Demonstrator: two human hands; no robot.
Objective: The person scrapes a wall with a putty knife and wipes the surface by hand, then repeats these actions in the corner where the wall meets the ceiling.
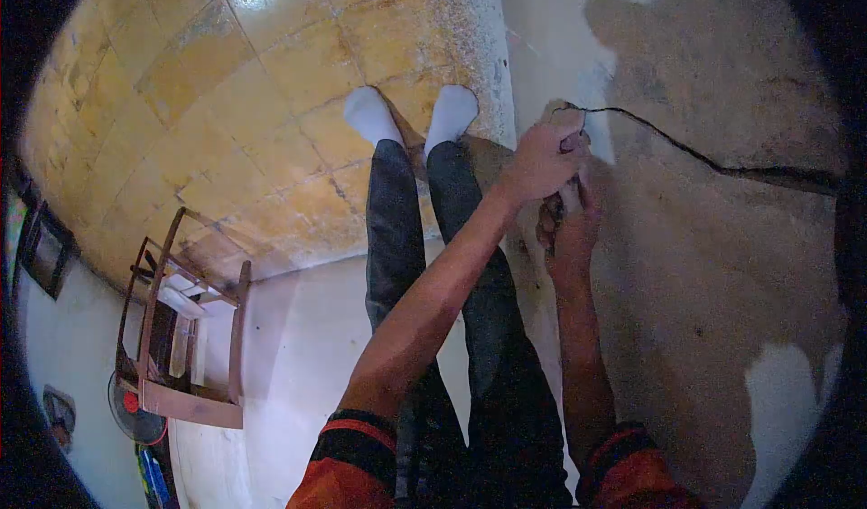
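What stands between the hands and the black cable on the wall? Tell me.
Nothing visible does. The left hand is at the near end of the black cable on the wall, and the right hand is just beneath it.

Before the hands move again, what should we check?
1. Left hand at the end of the black line on the wall: ok.
2. Right hand just below it, against the wall: ok.
3. What the hands grip: cannot tell, it is hidden.
4. Feet flat on the floor: ok.
5. Rack apart from the legs: ok.
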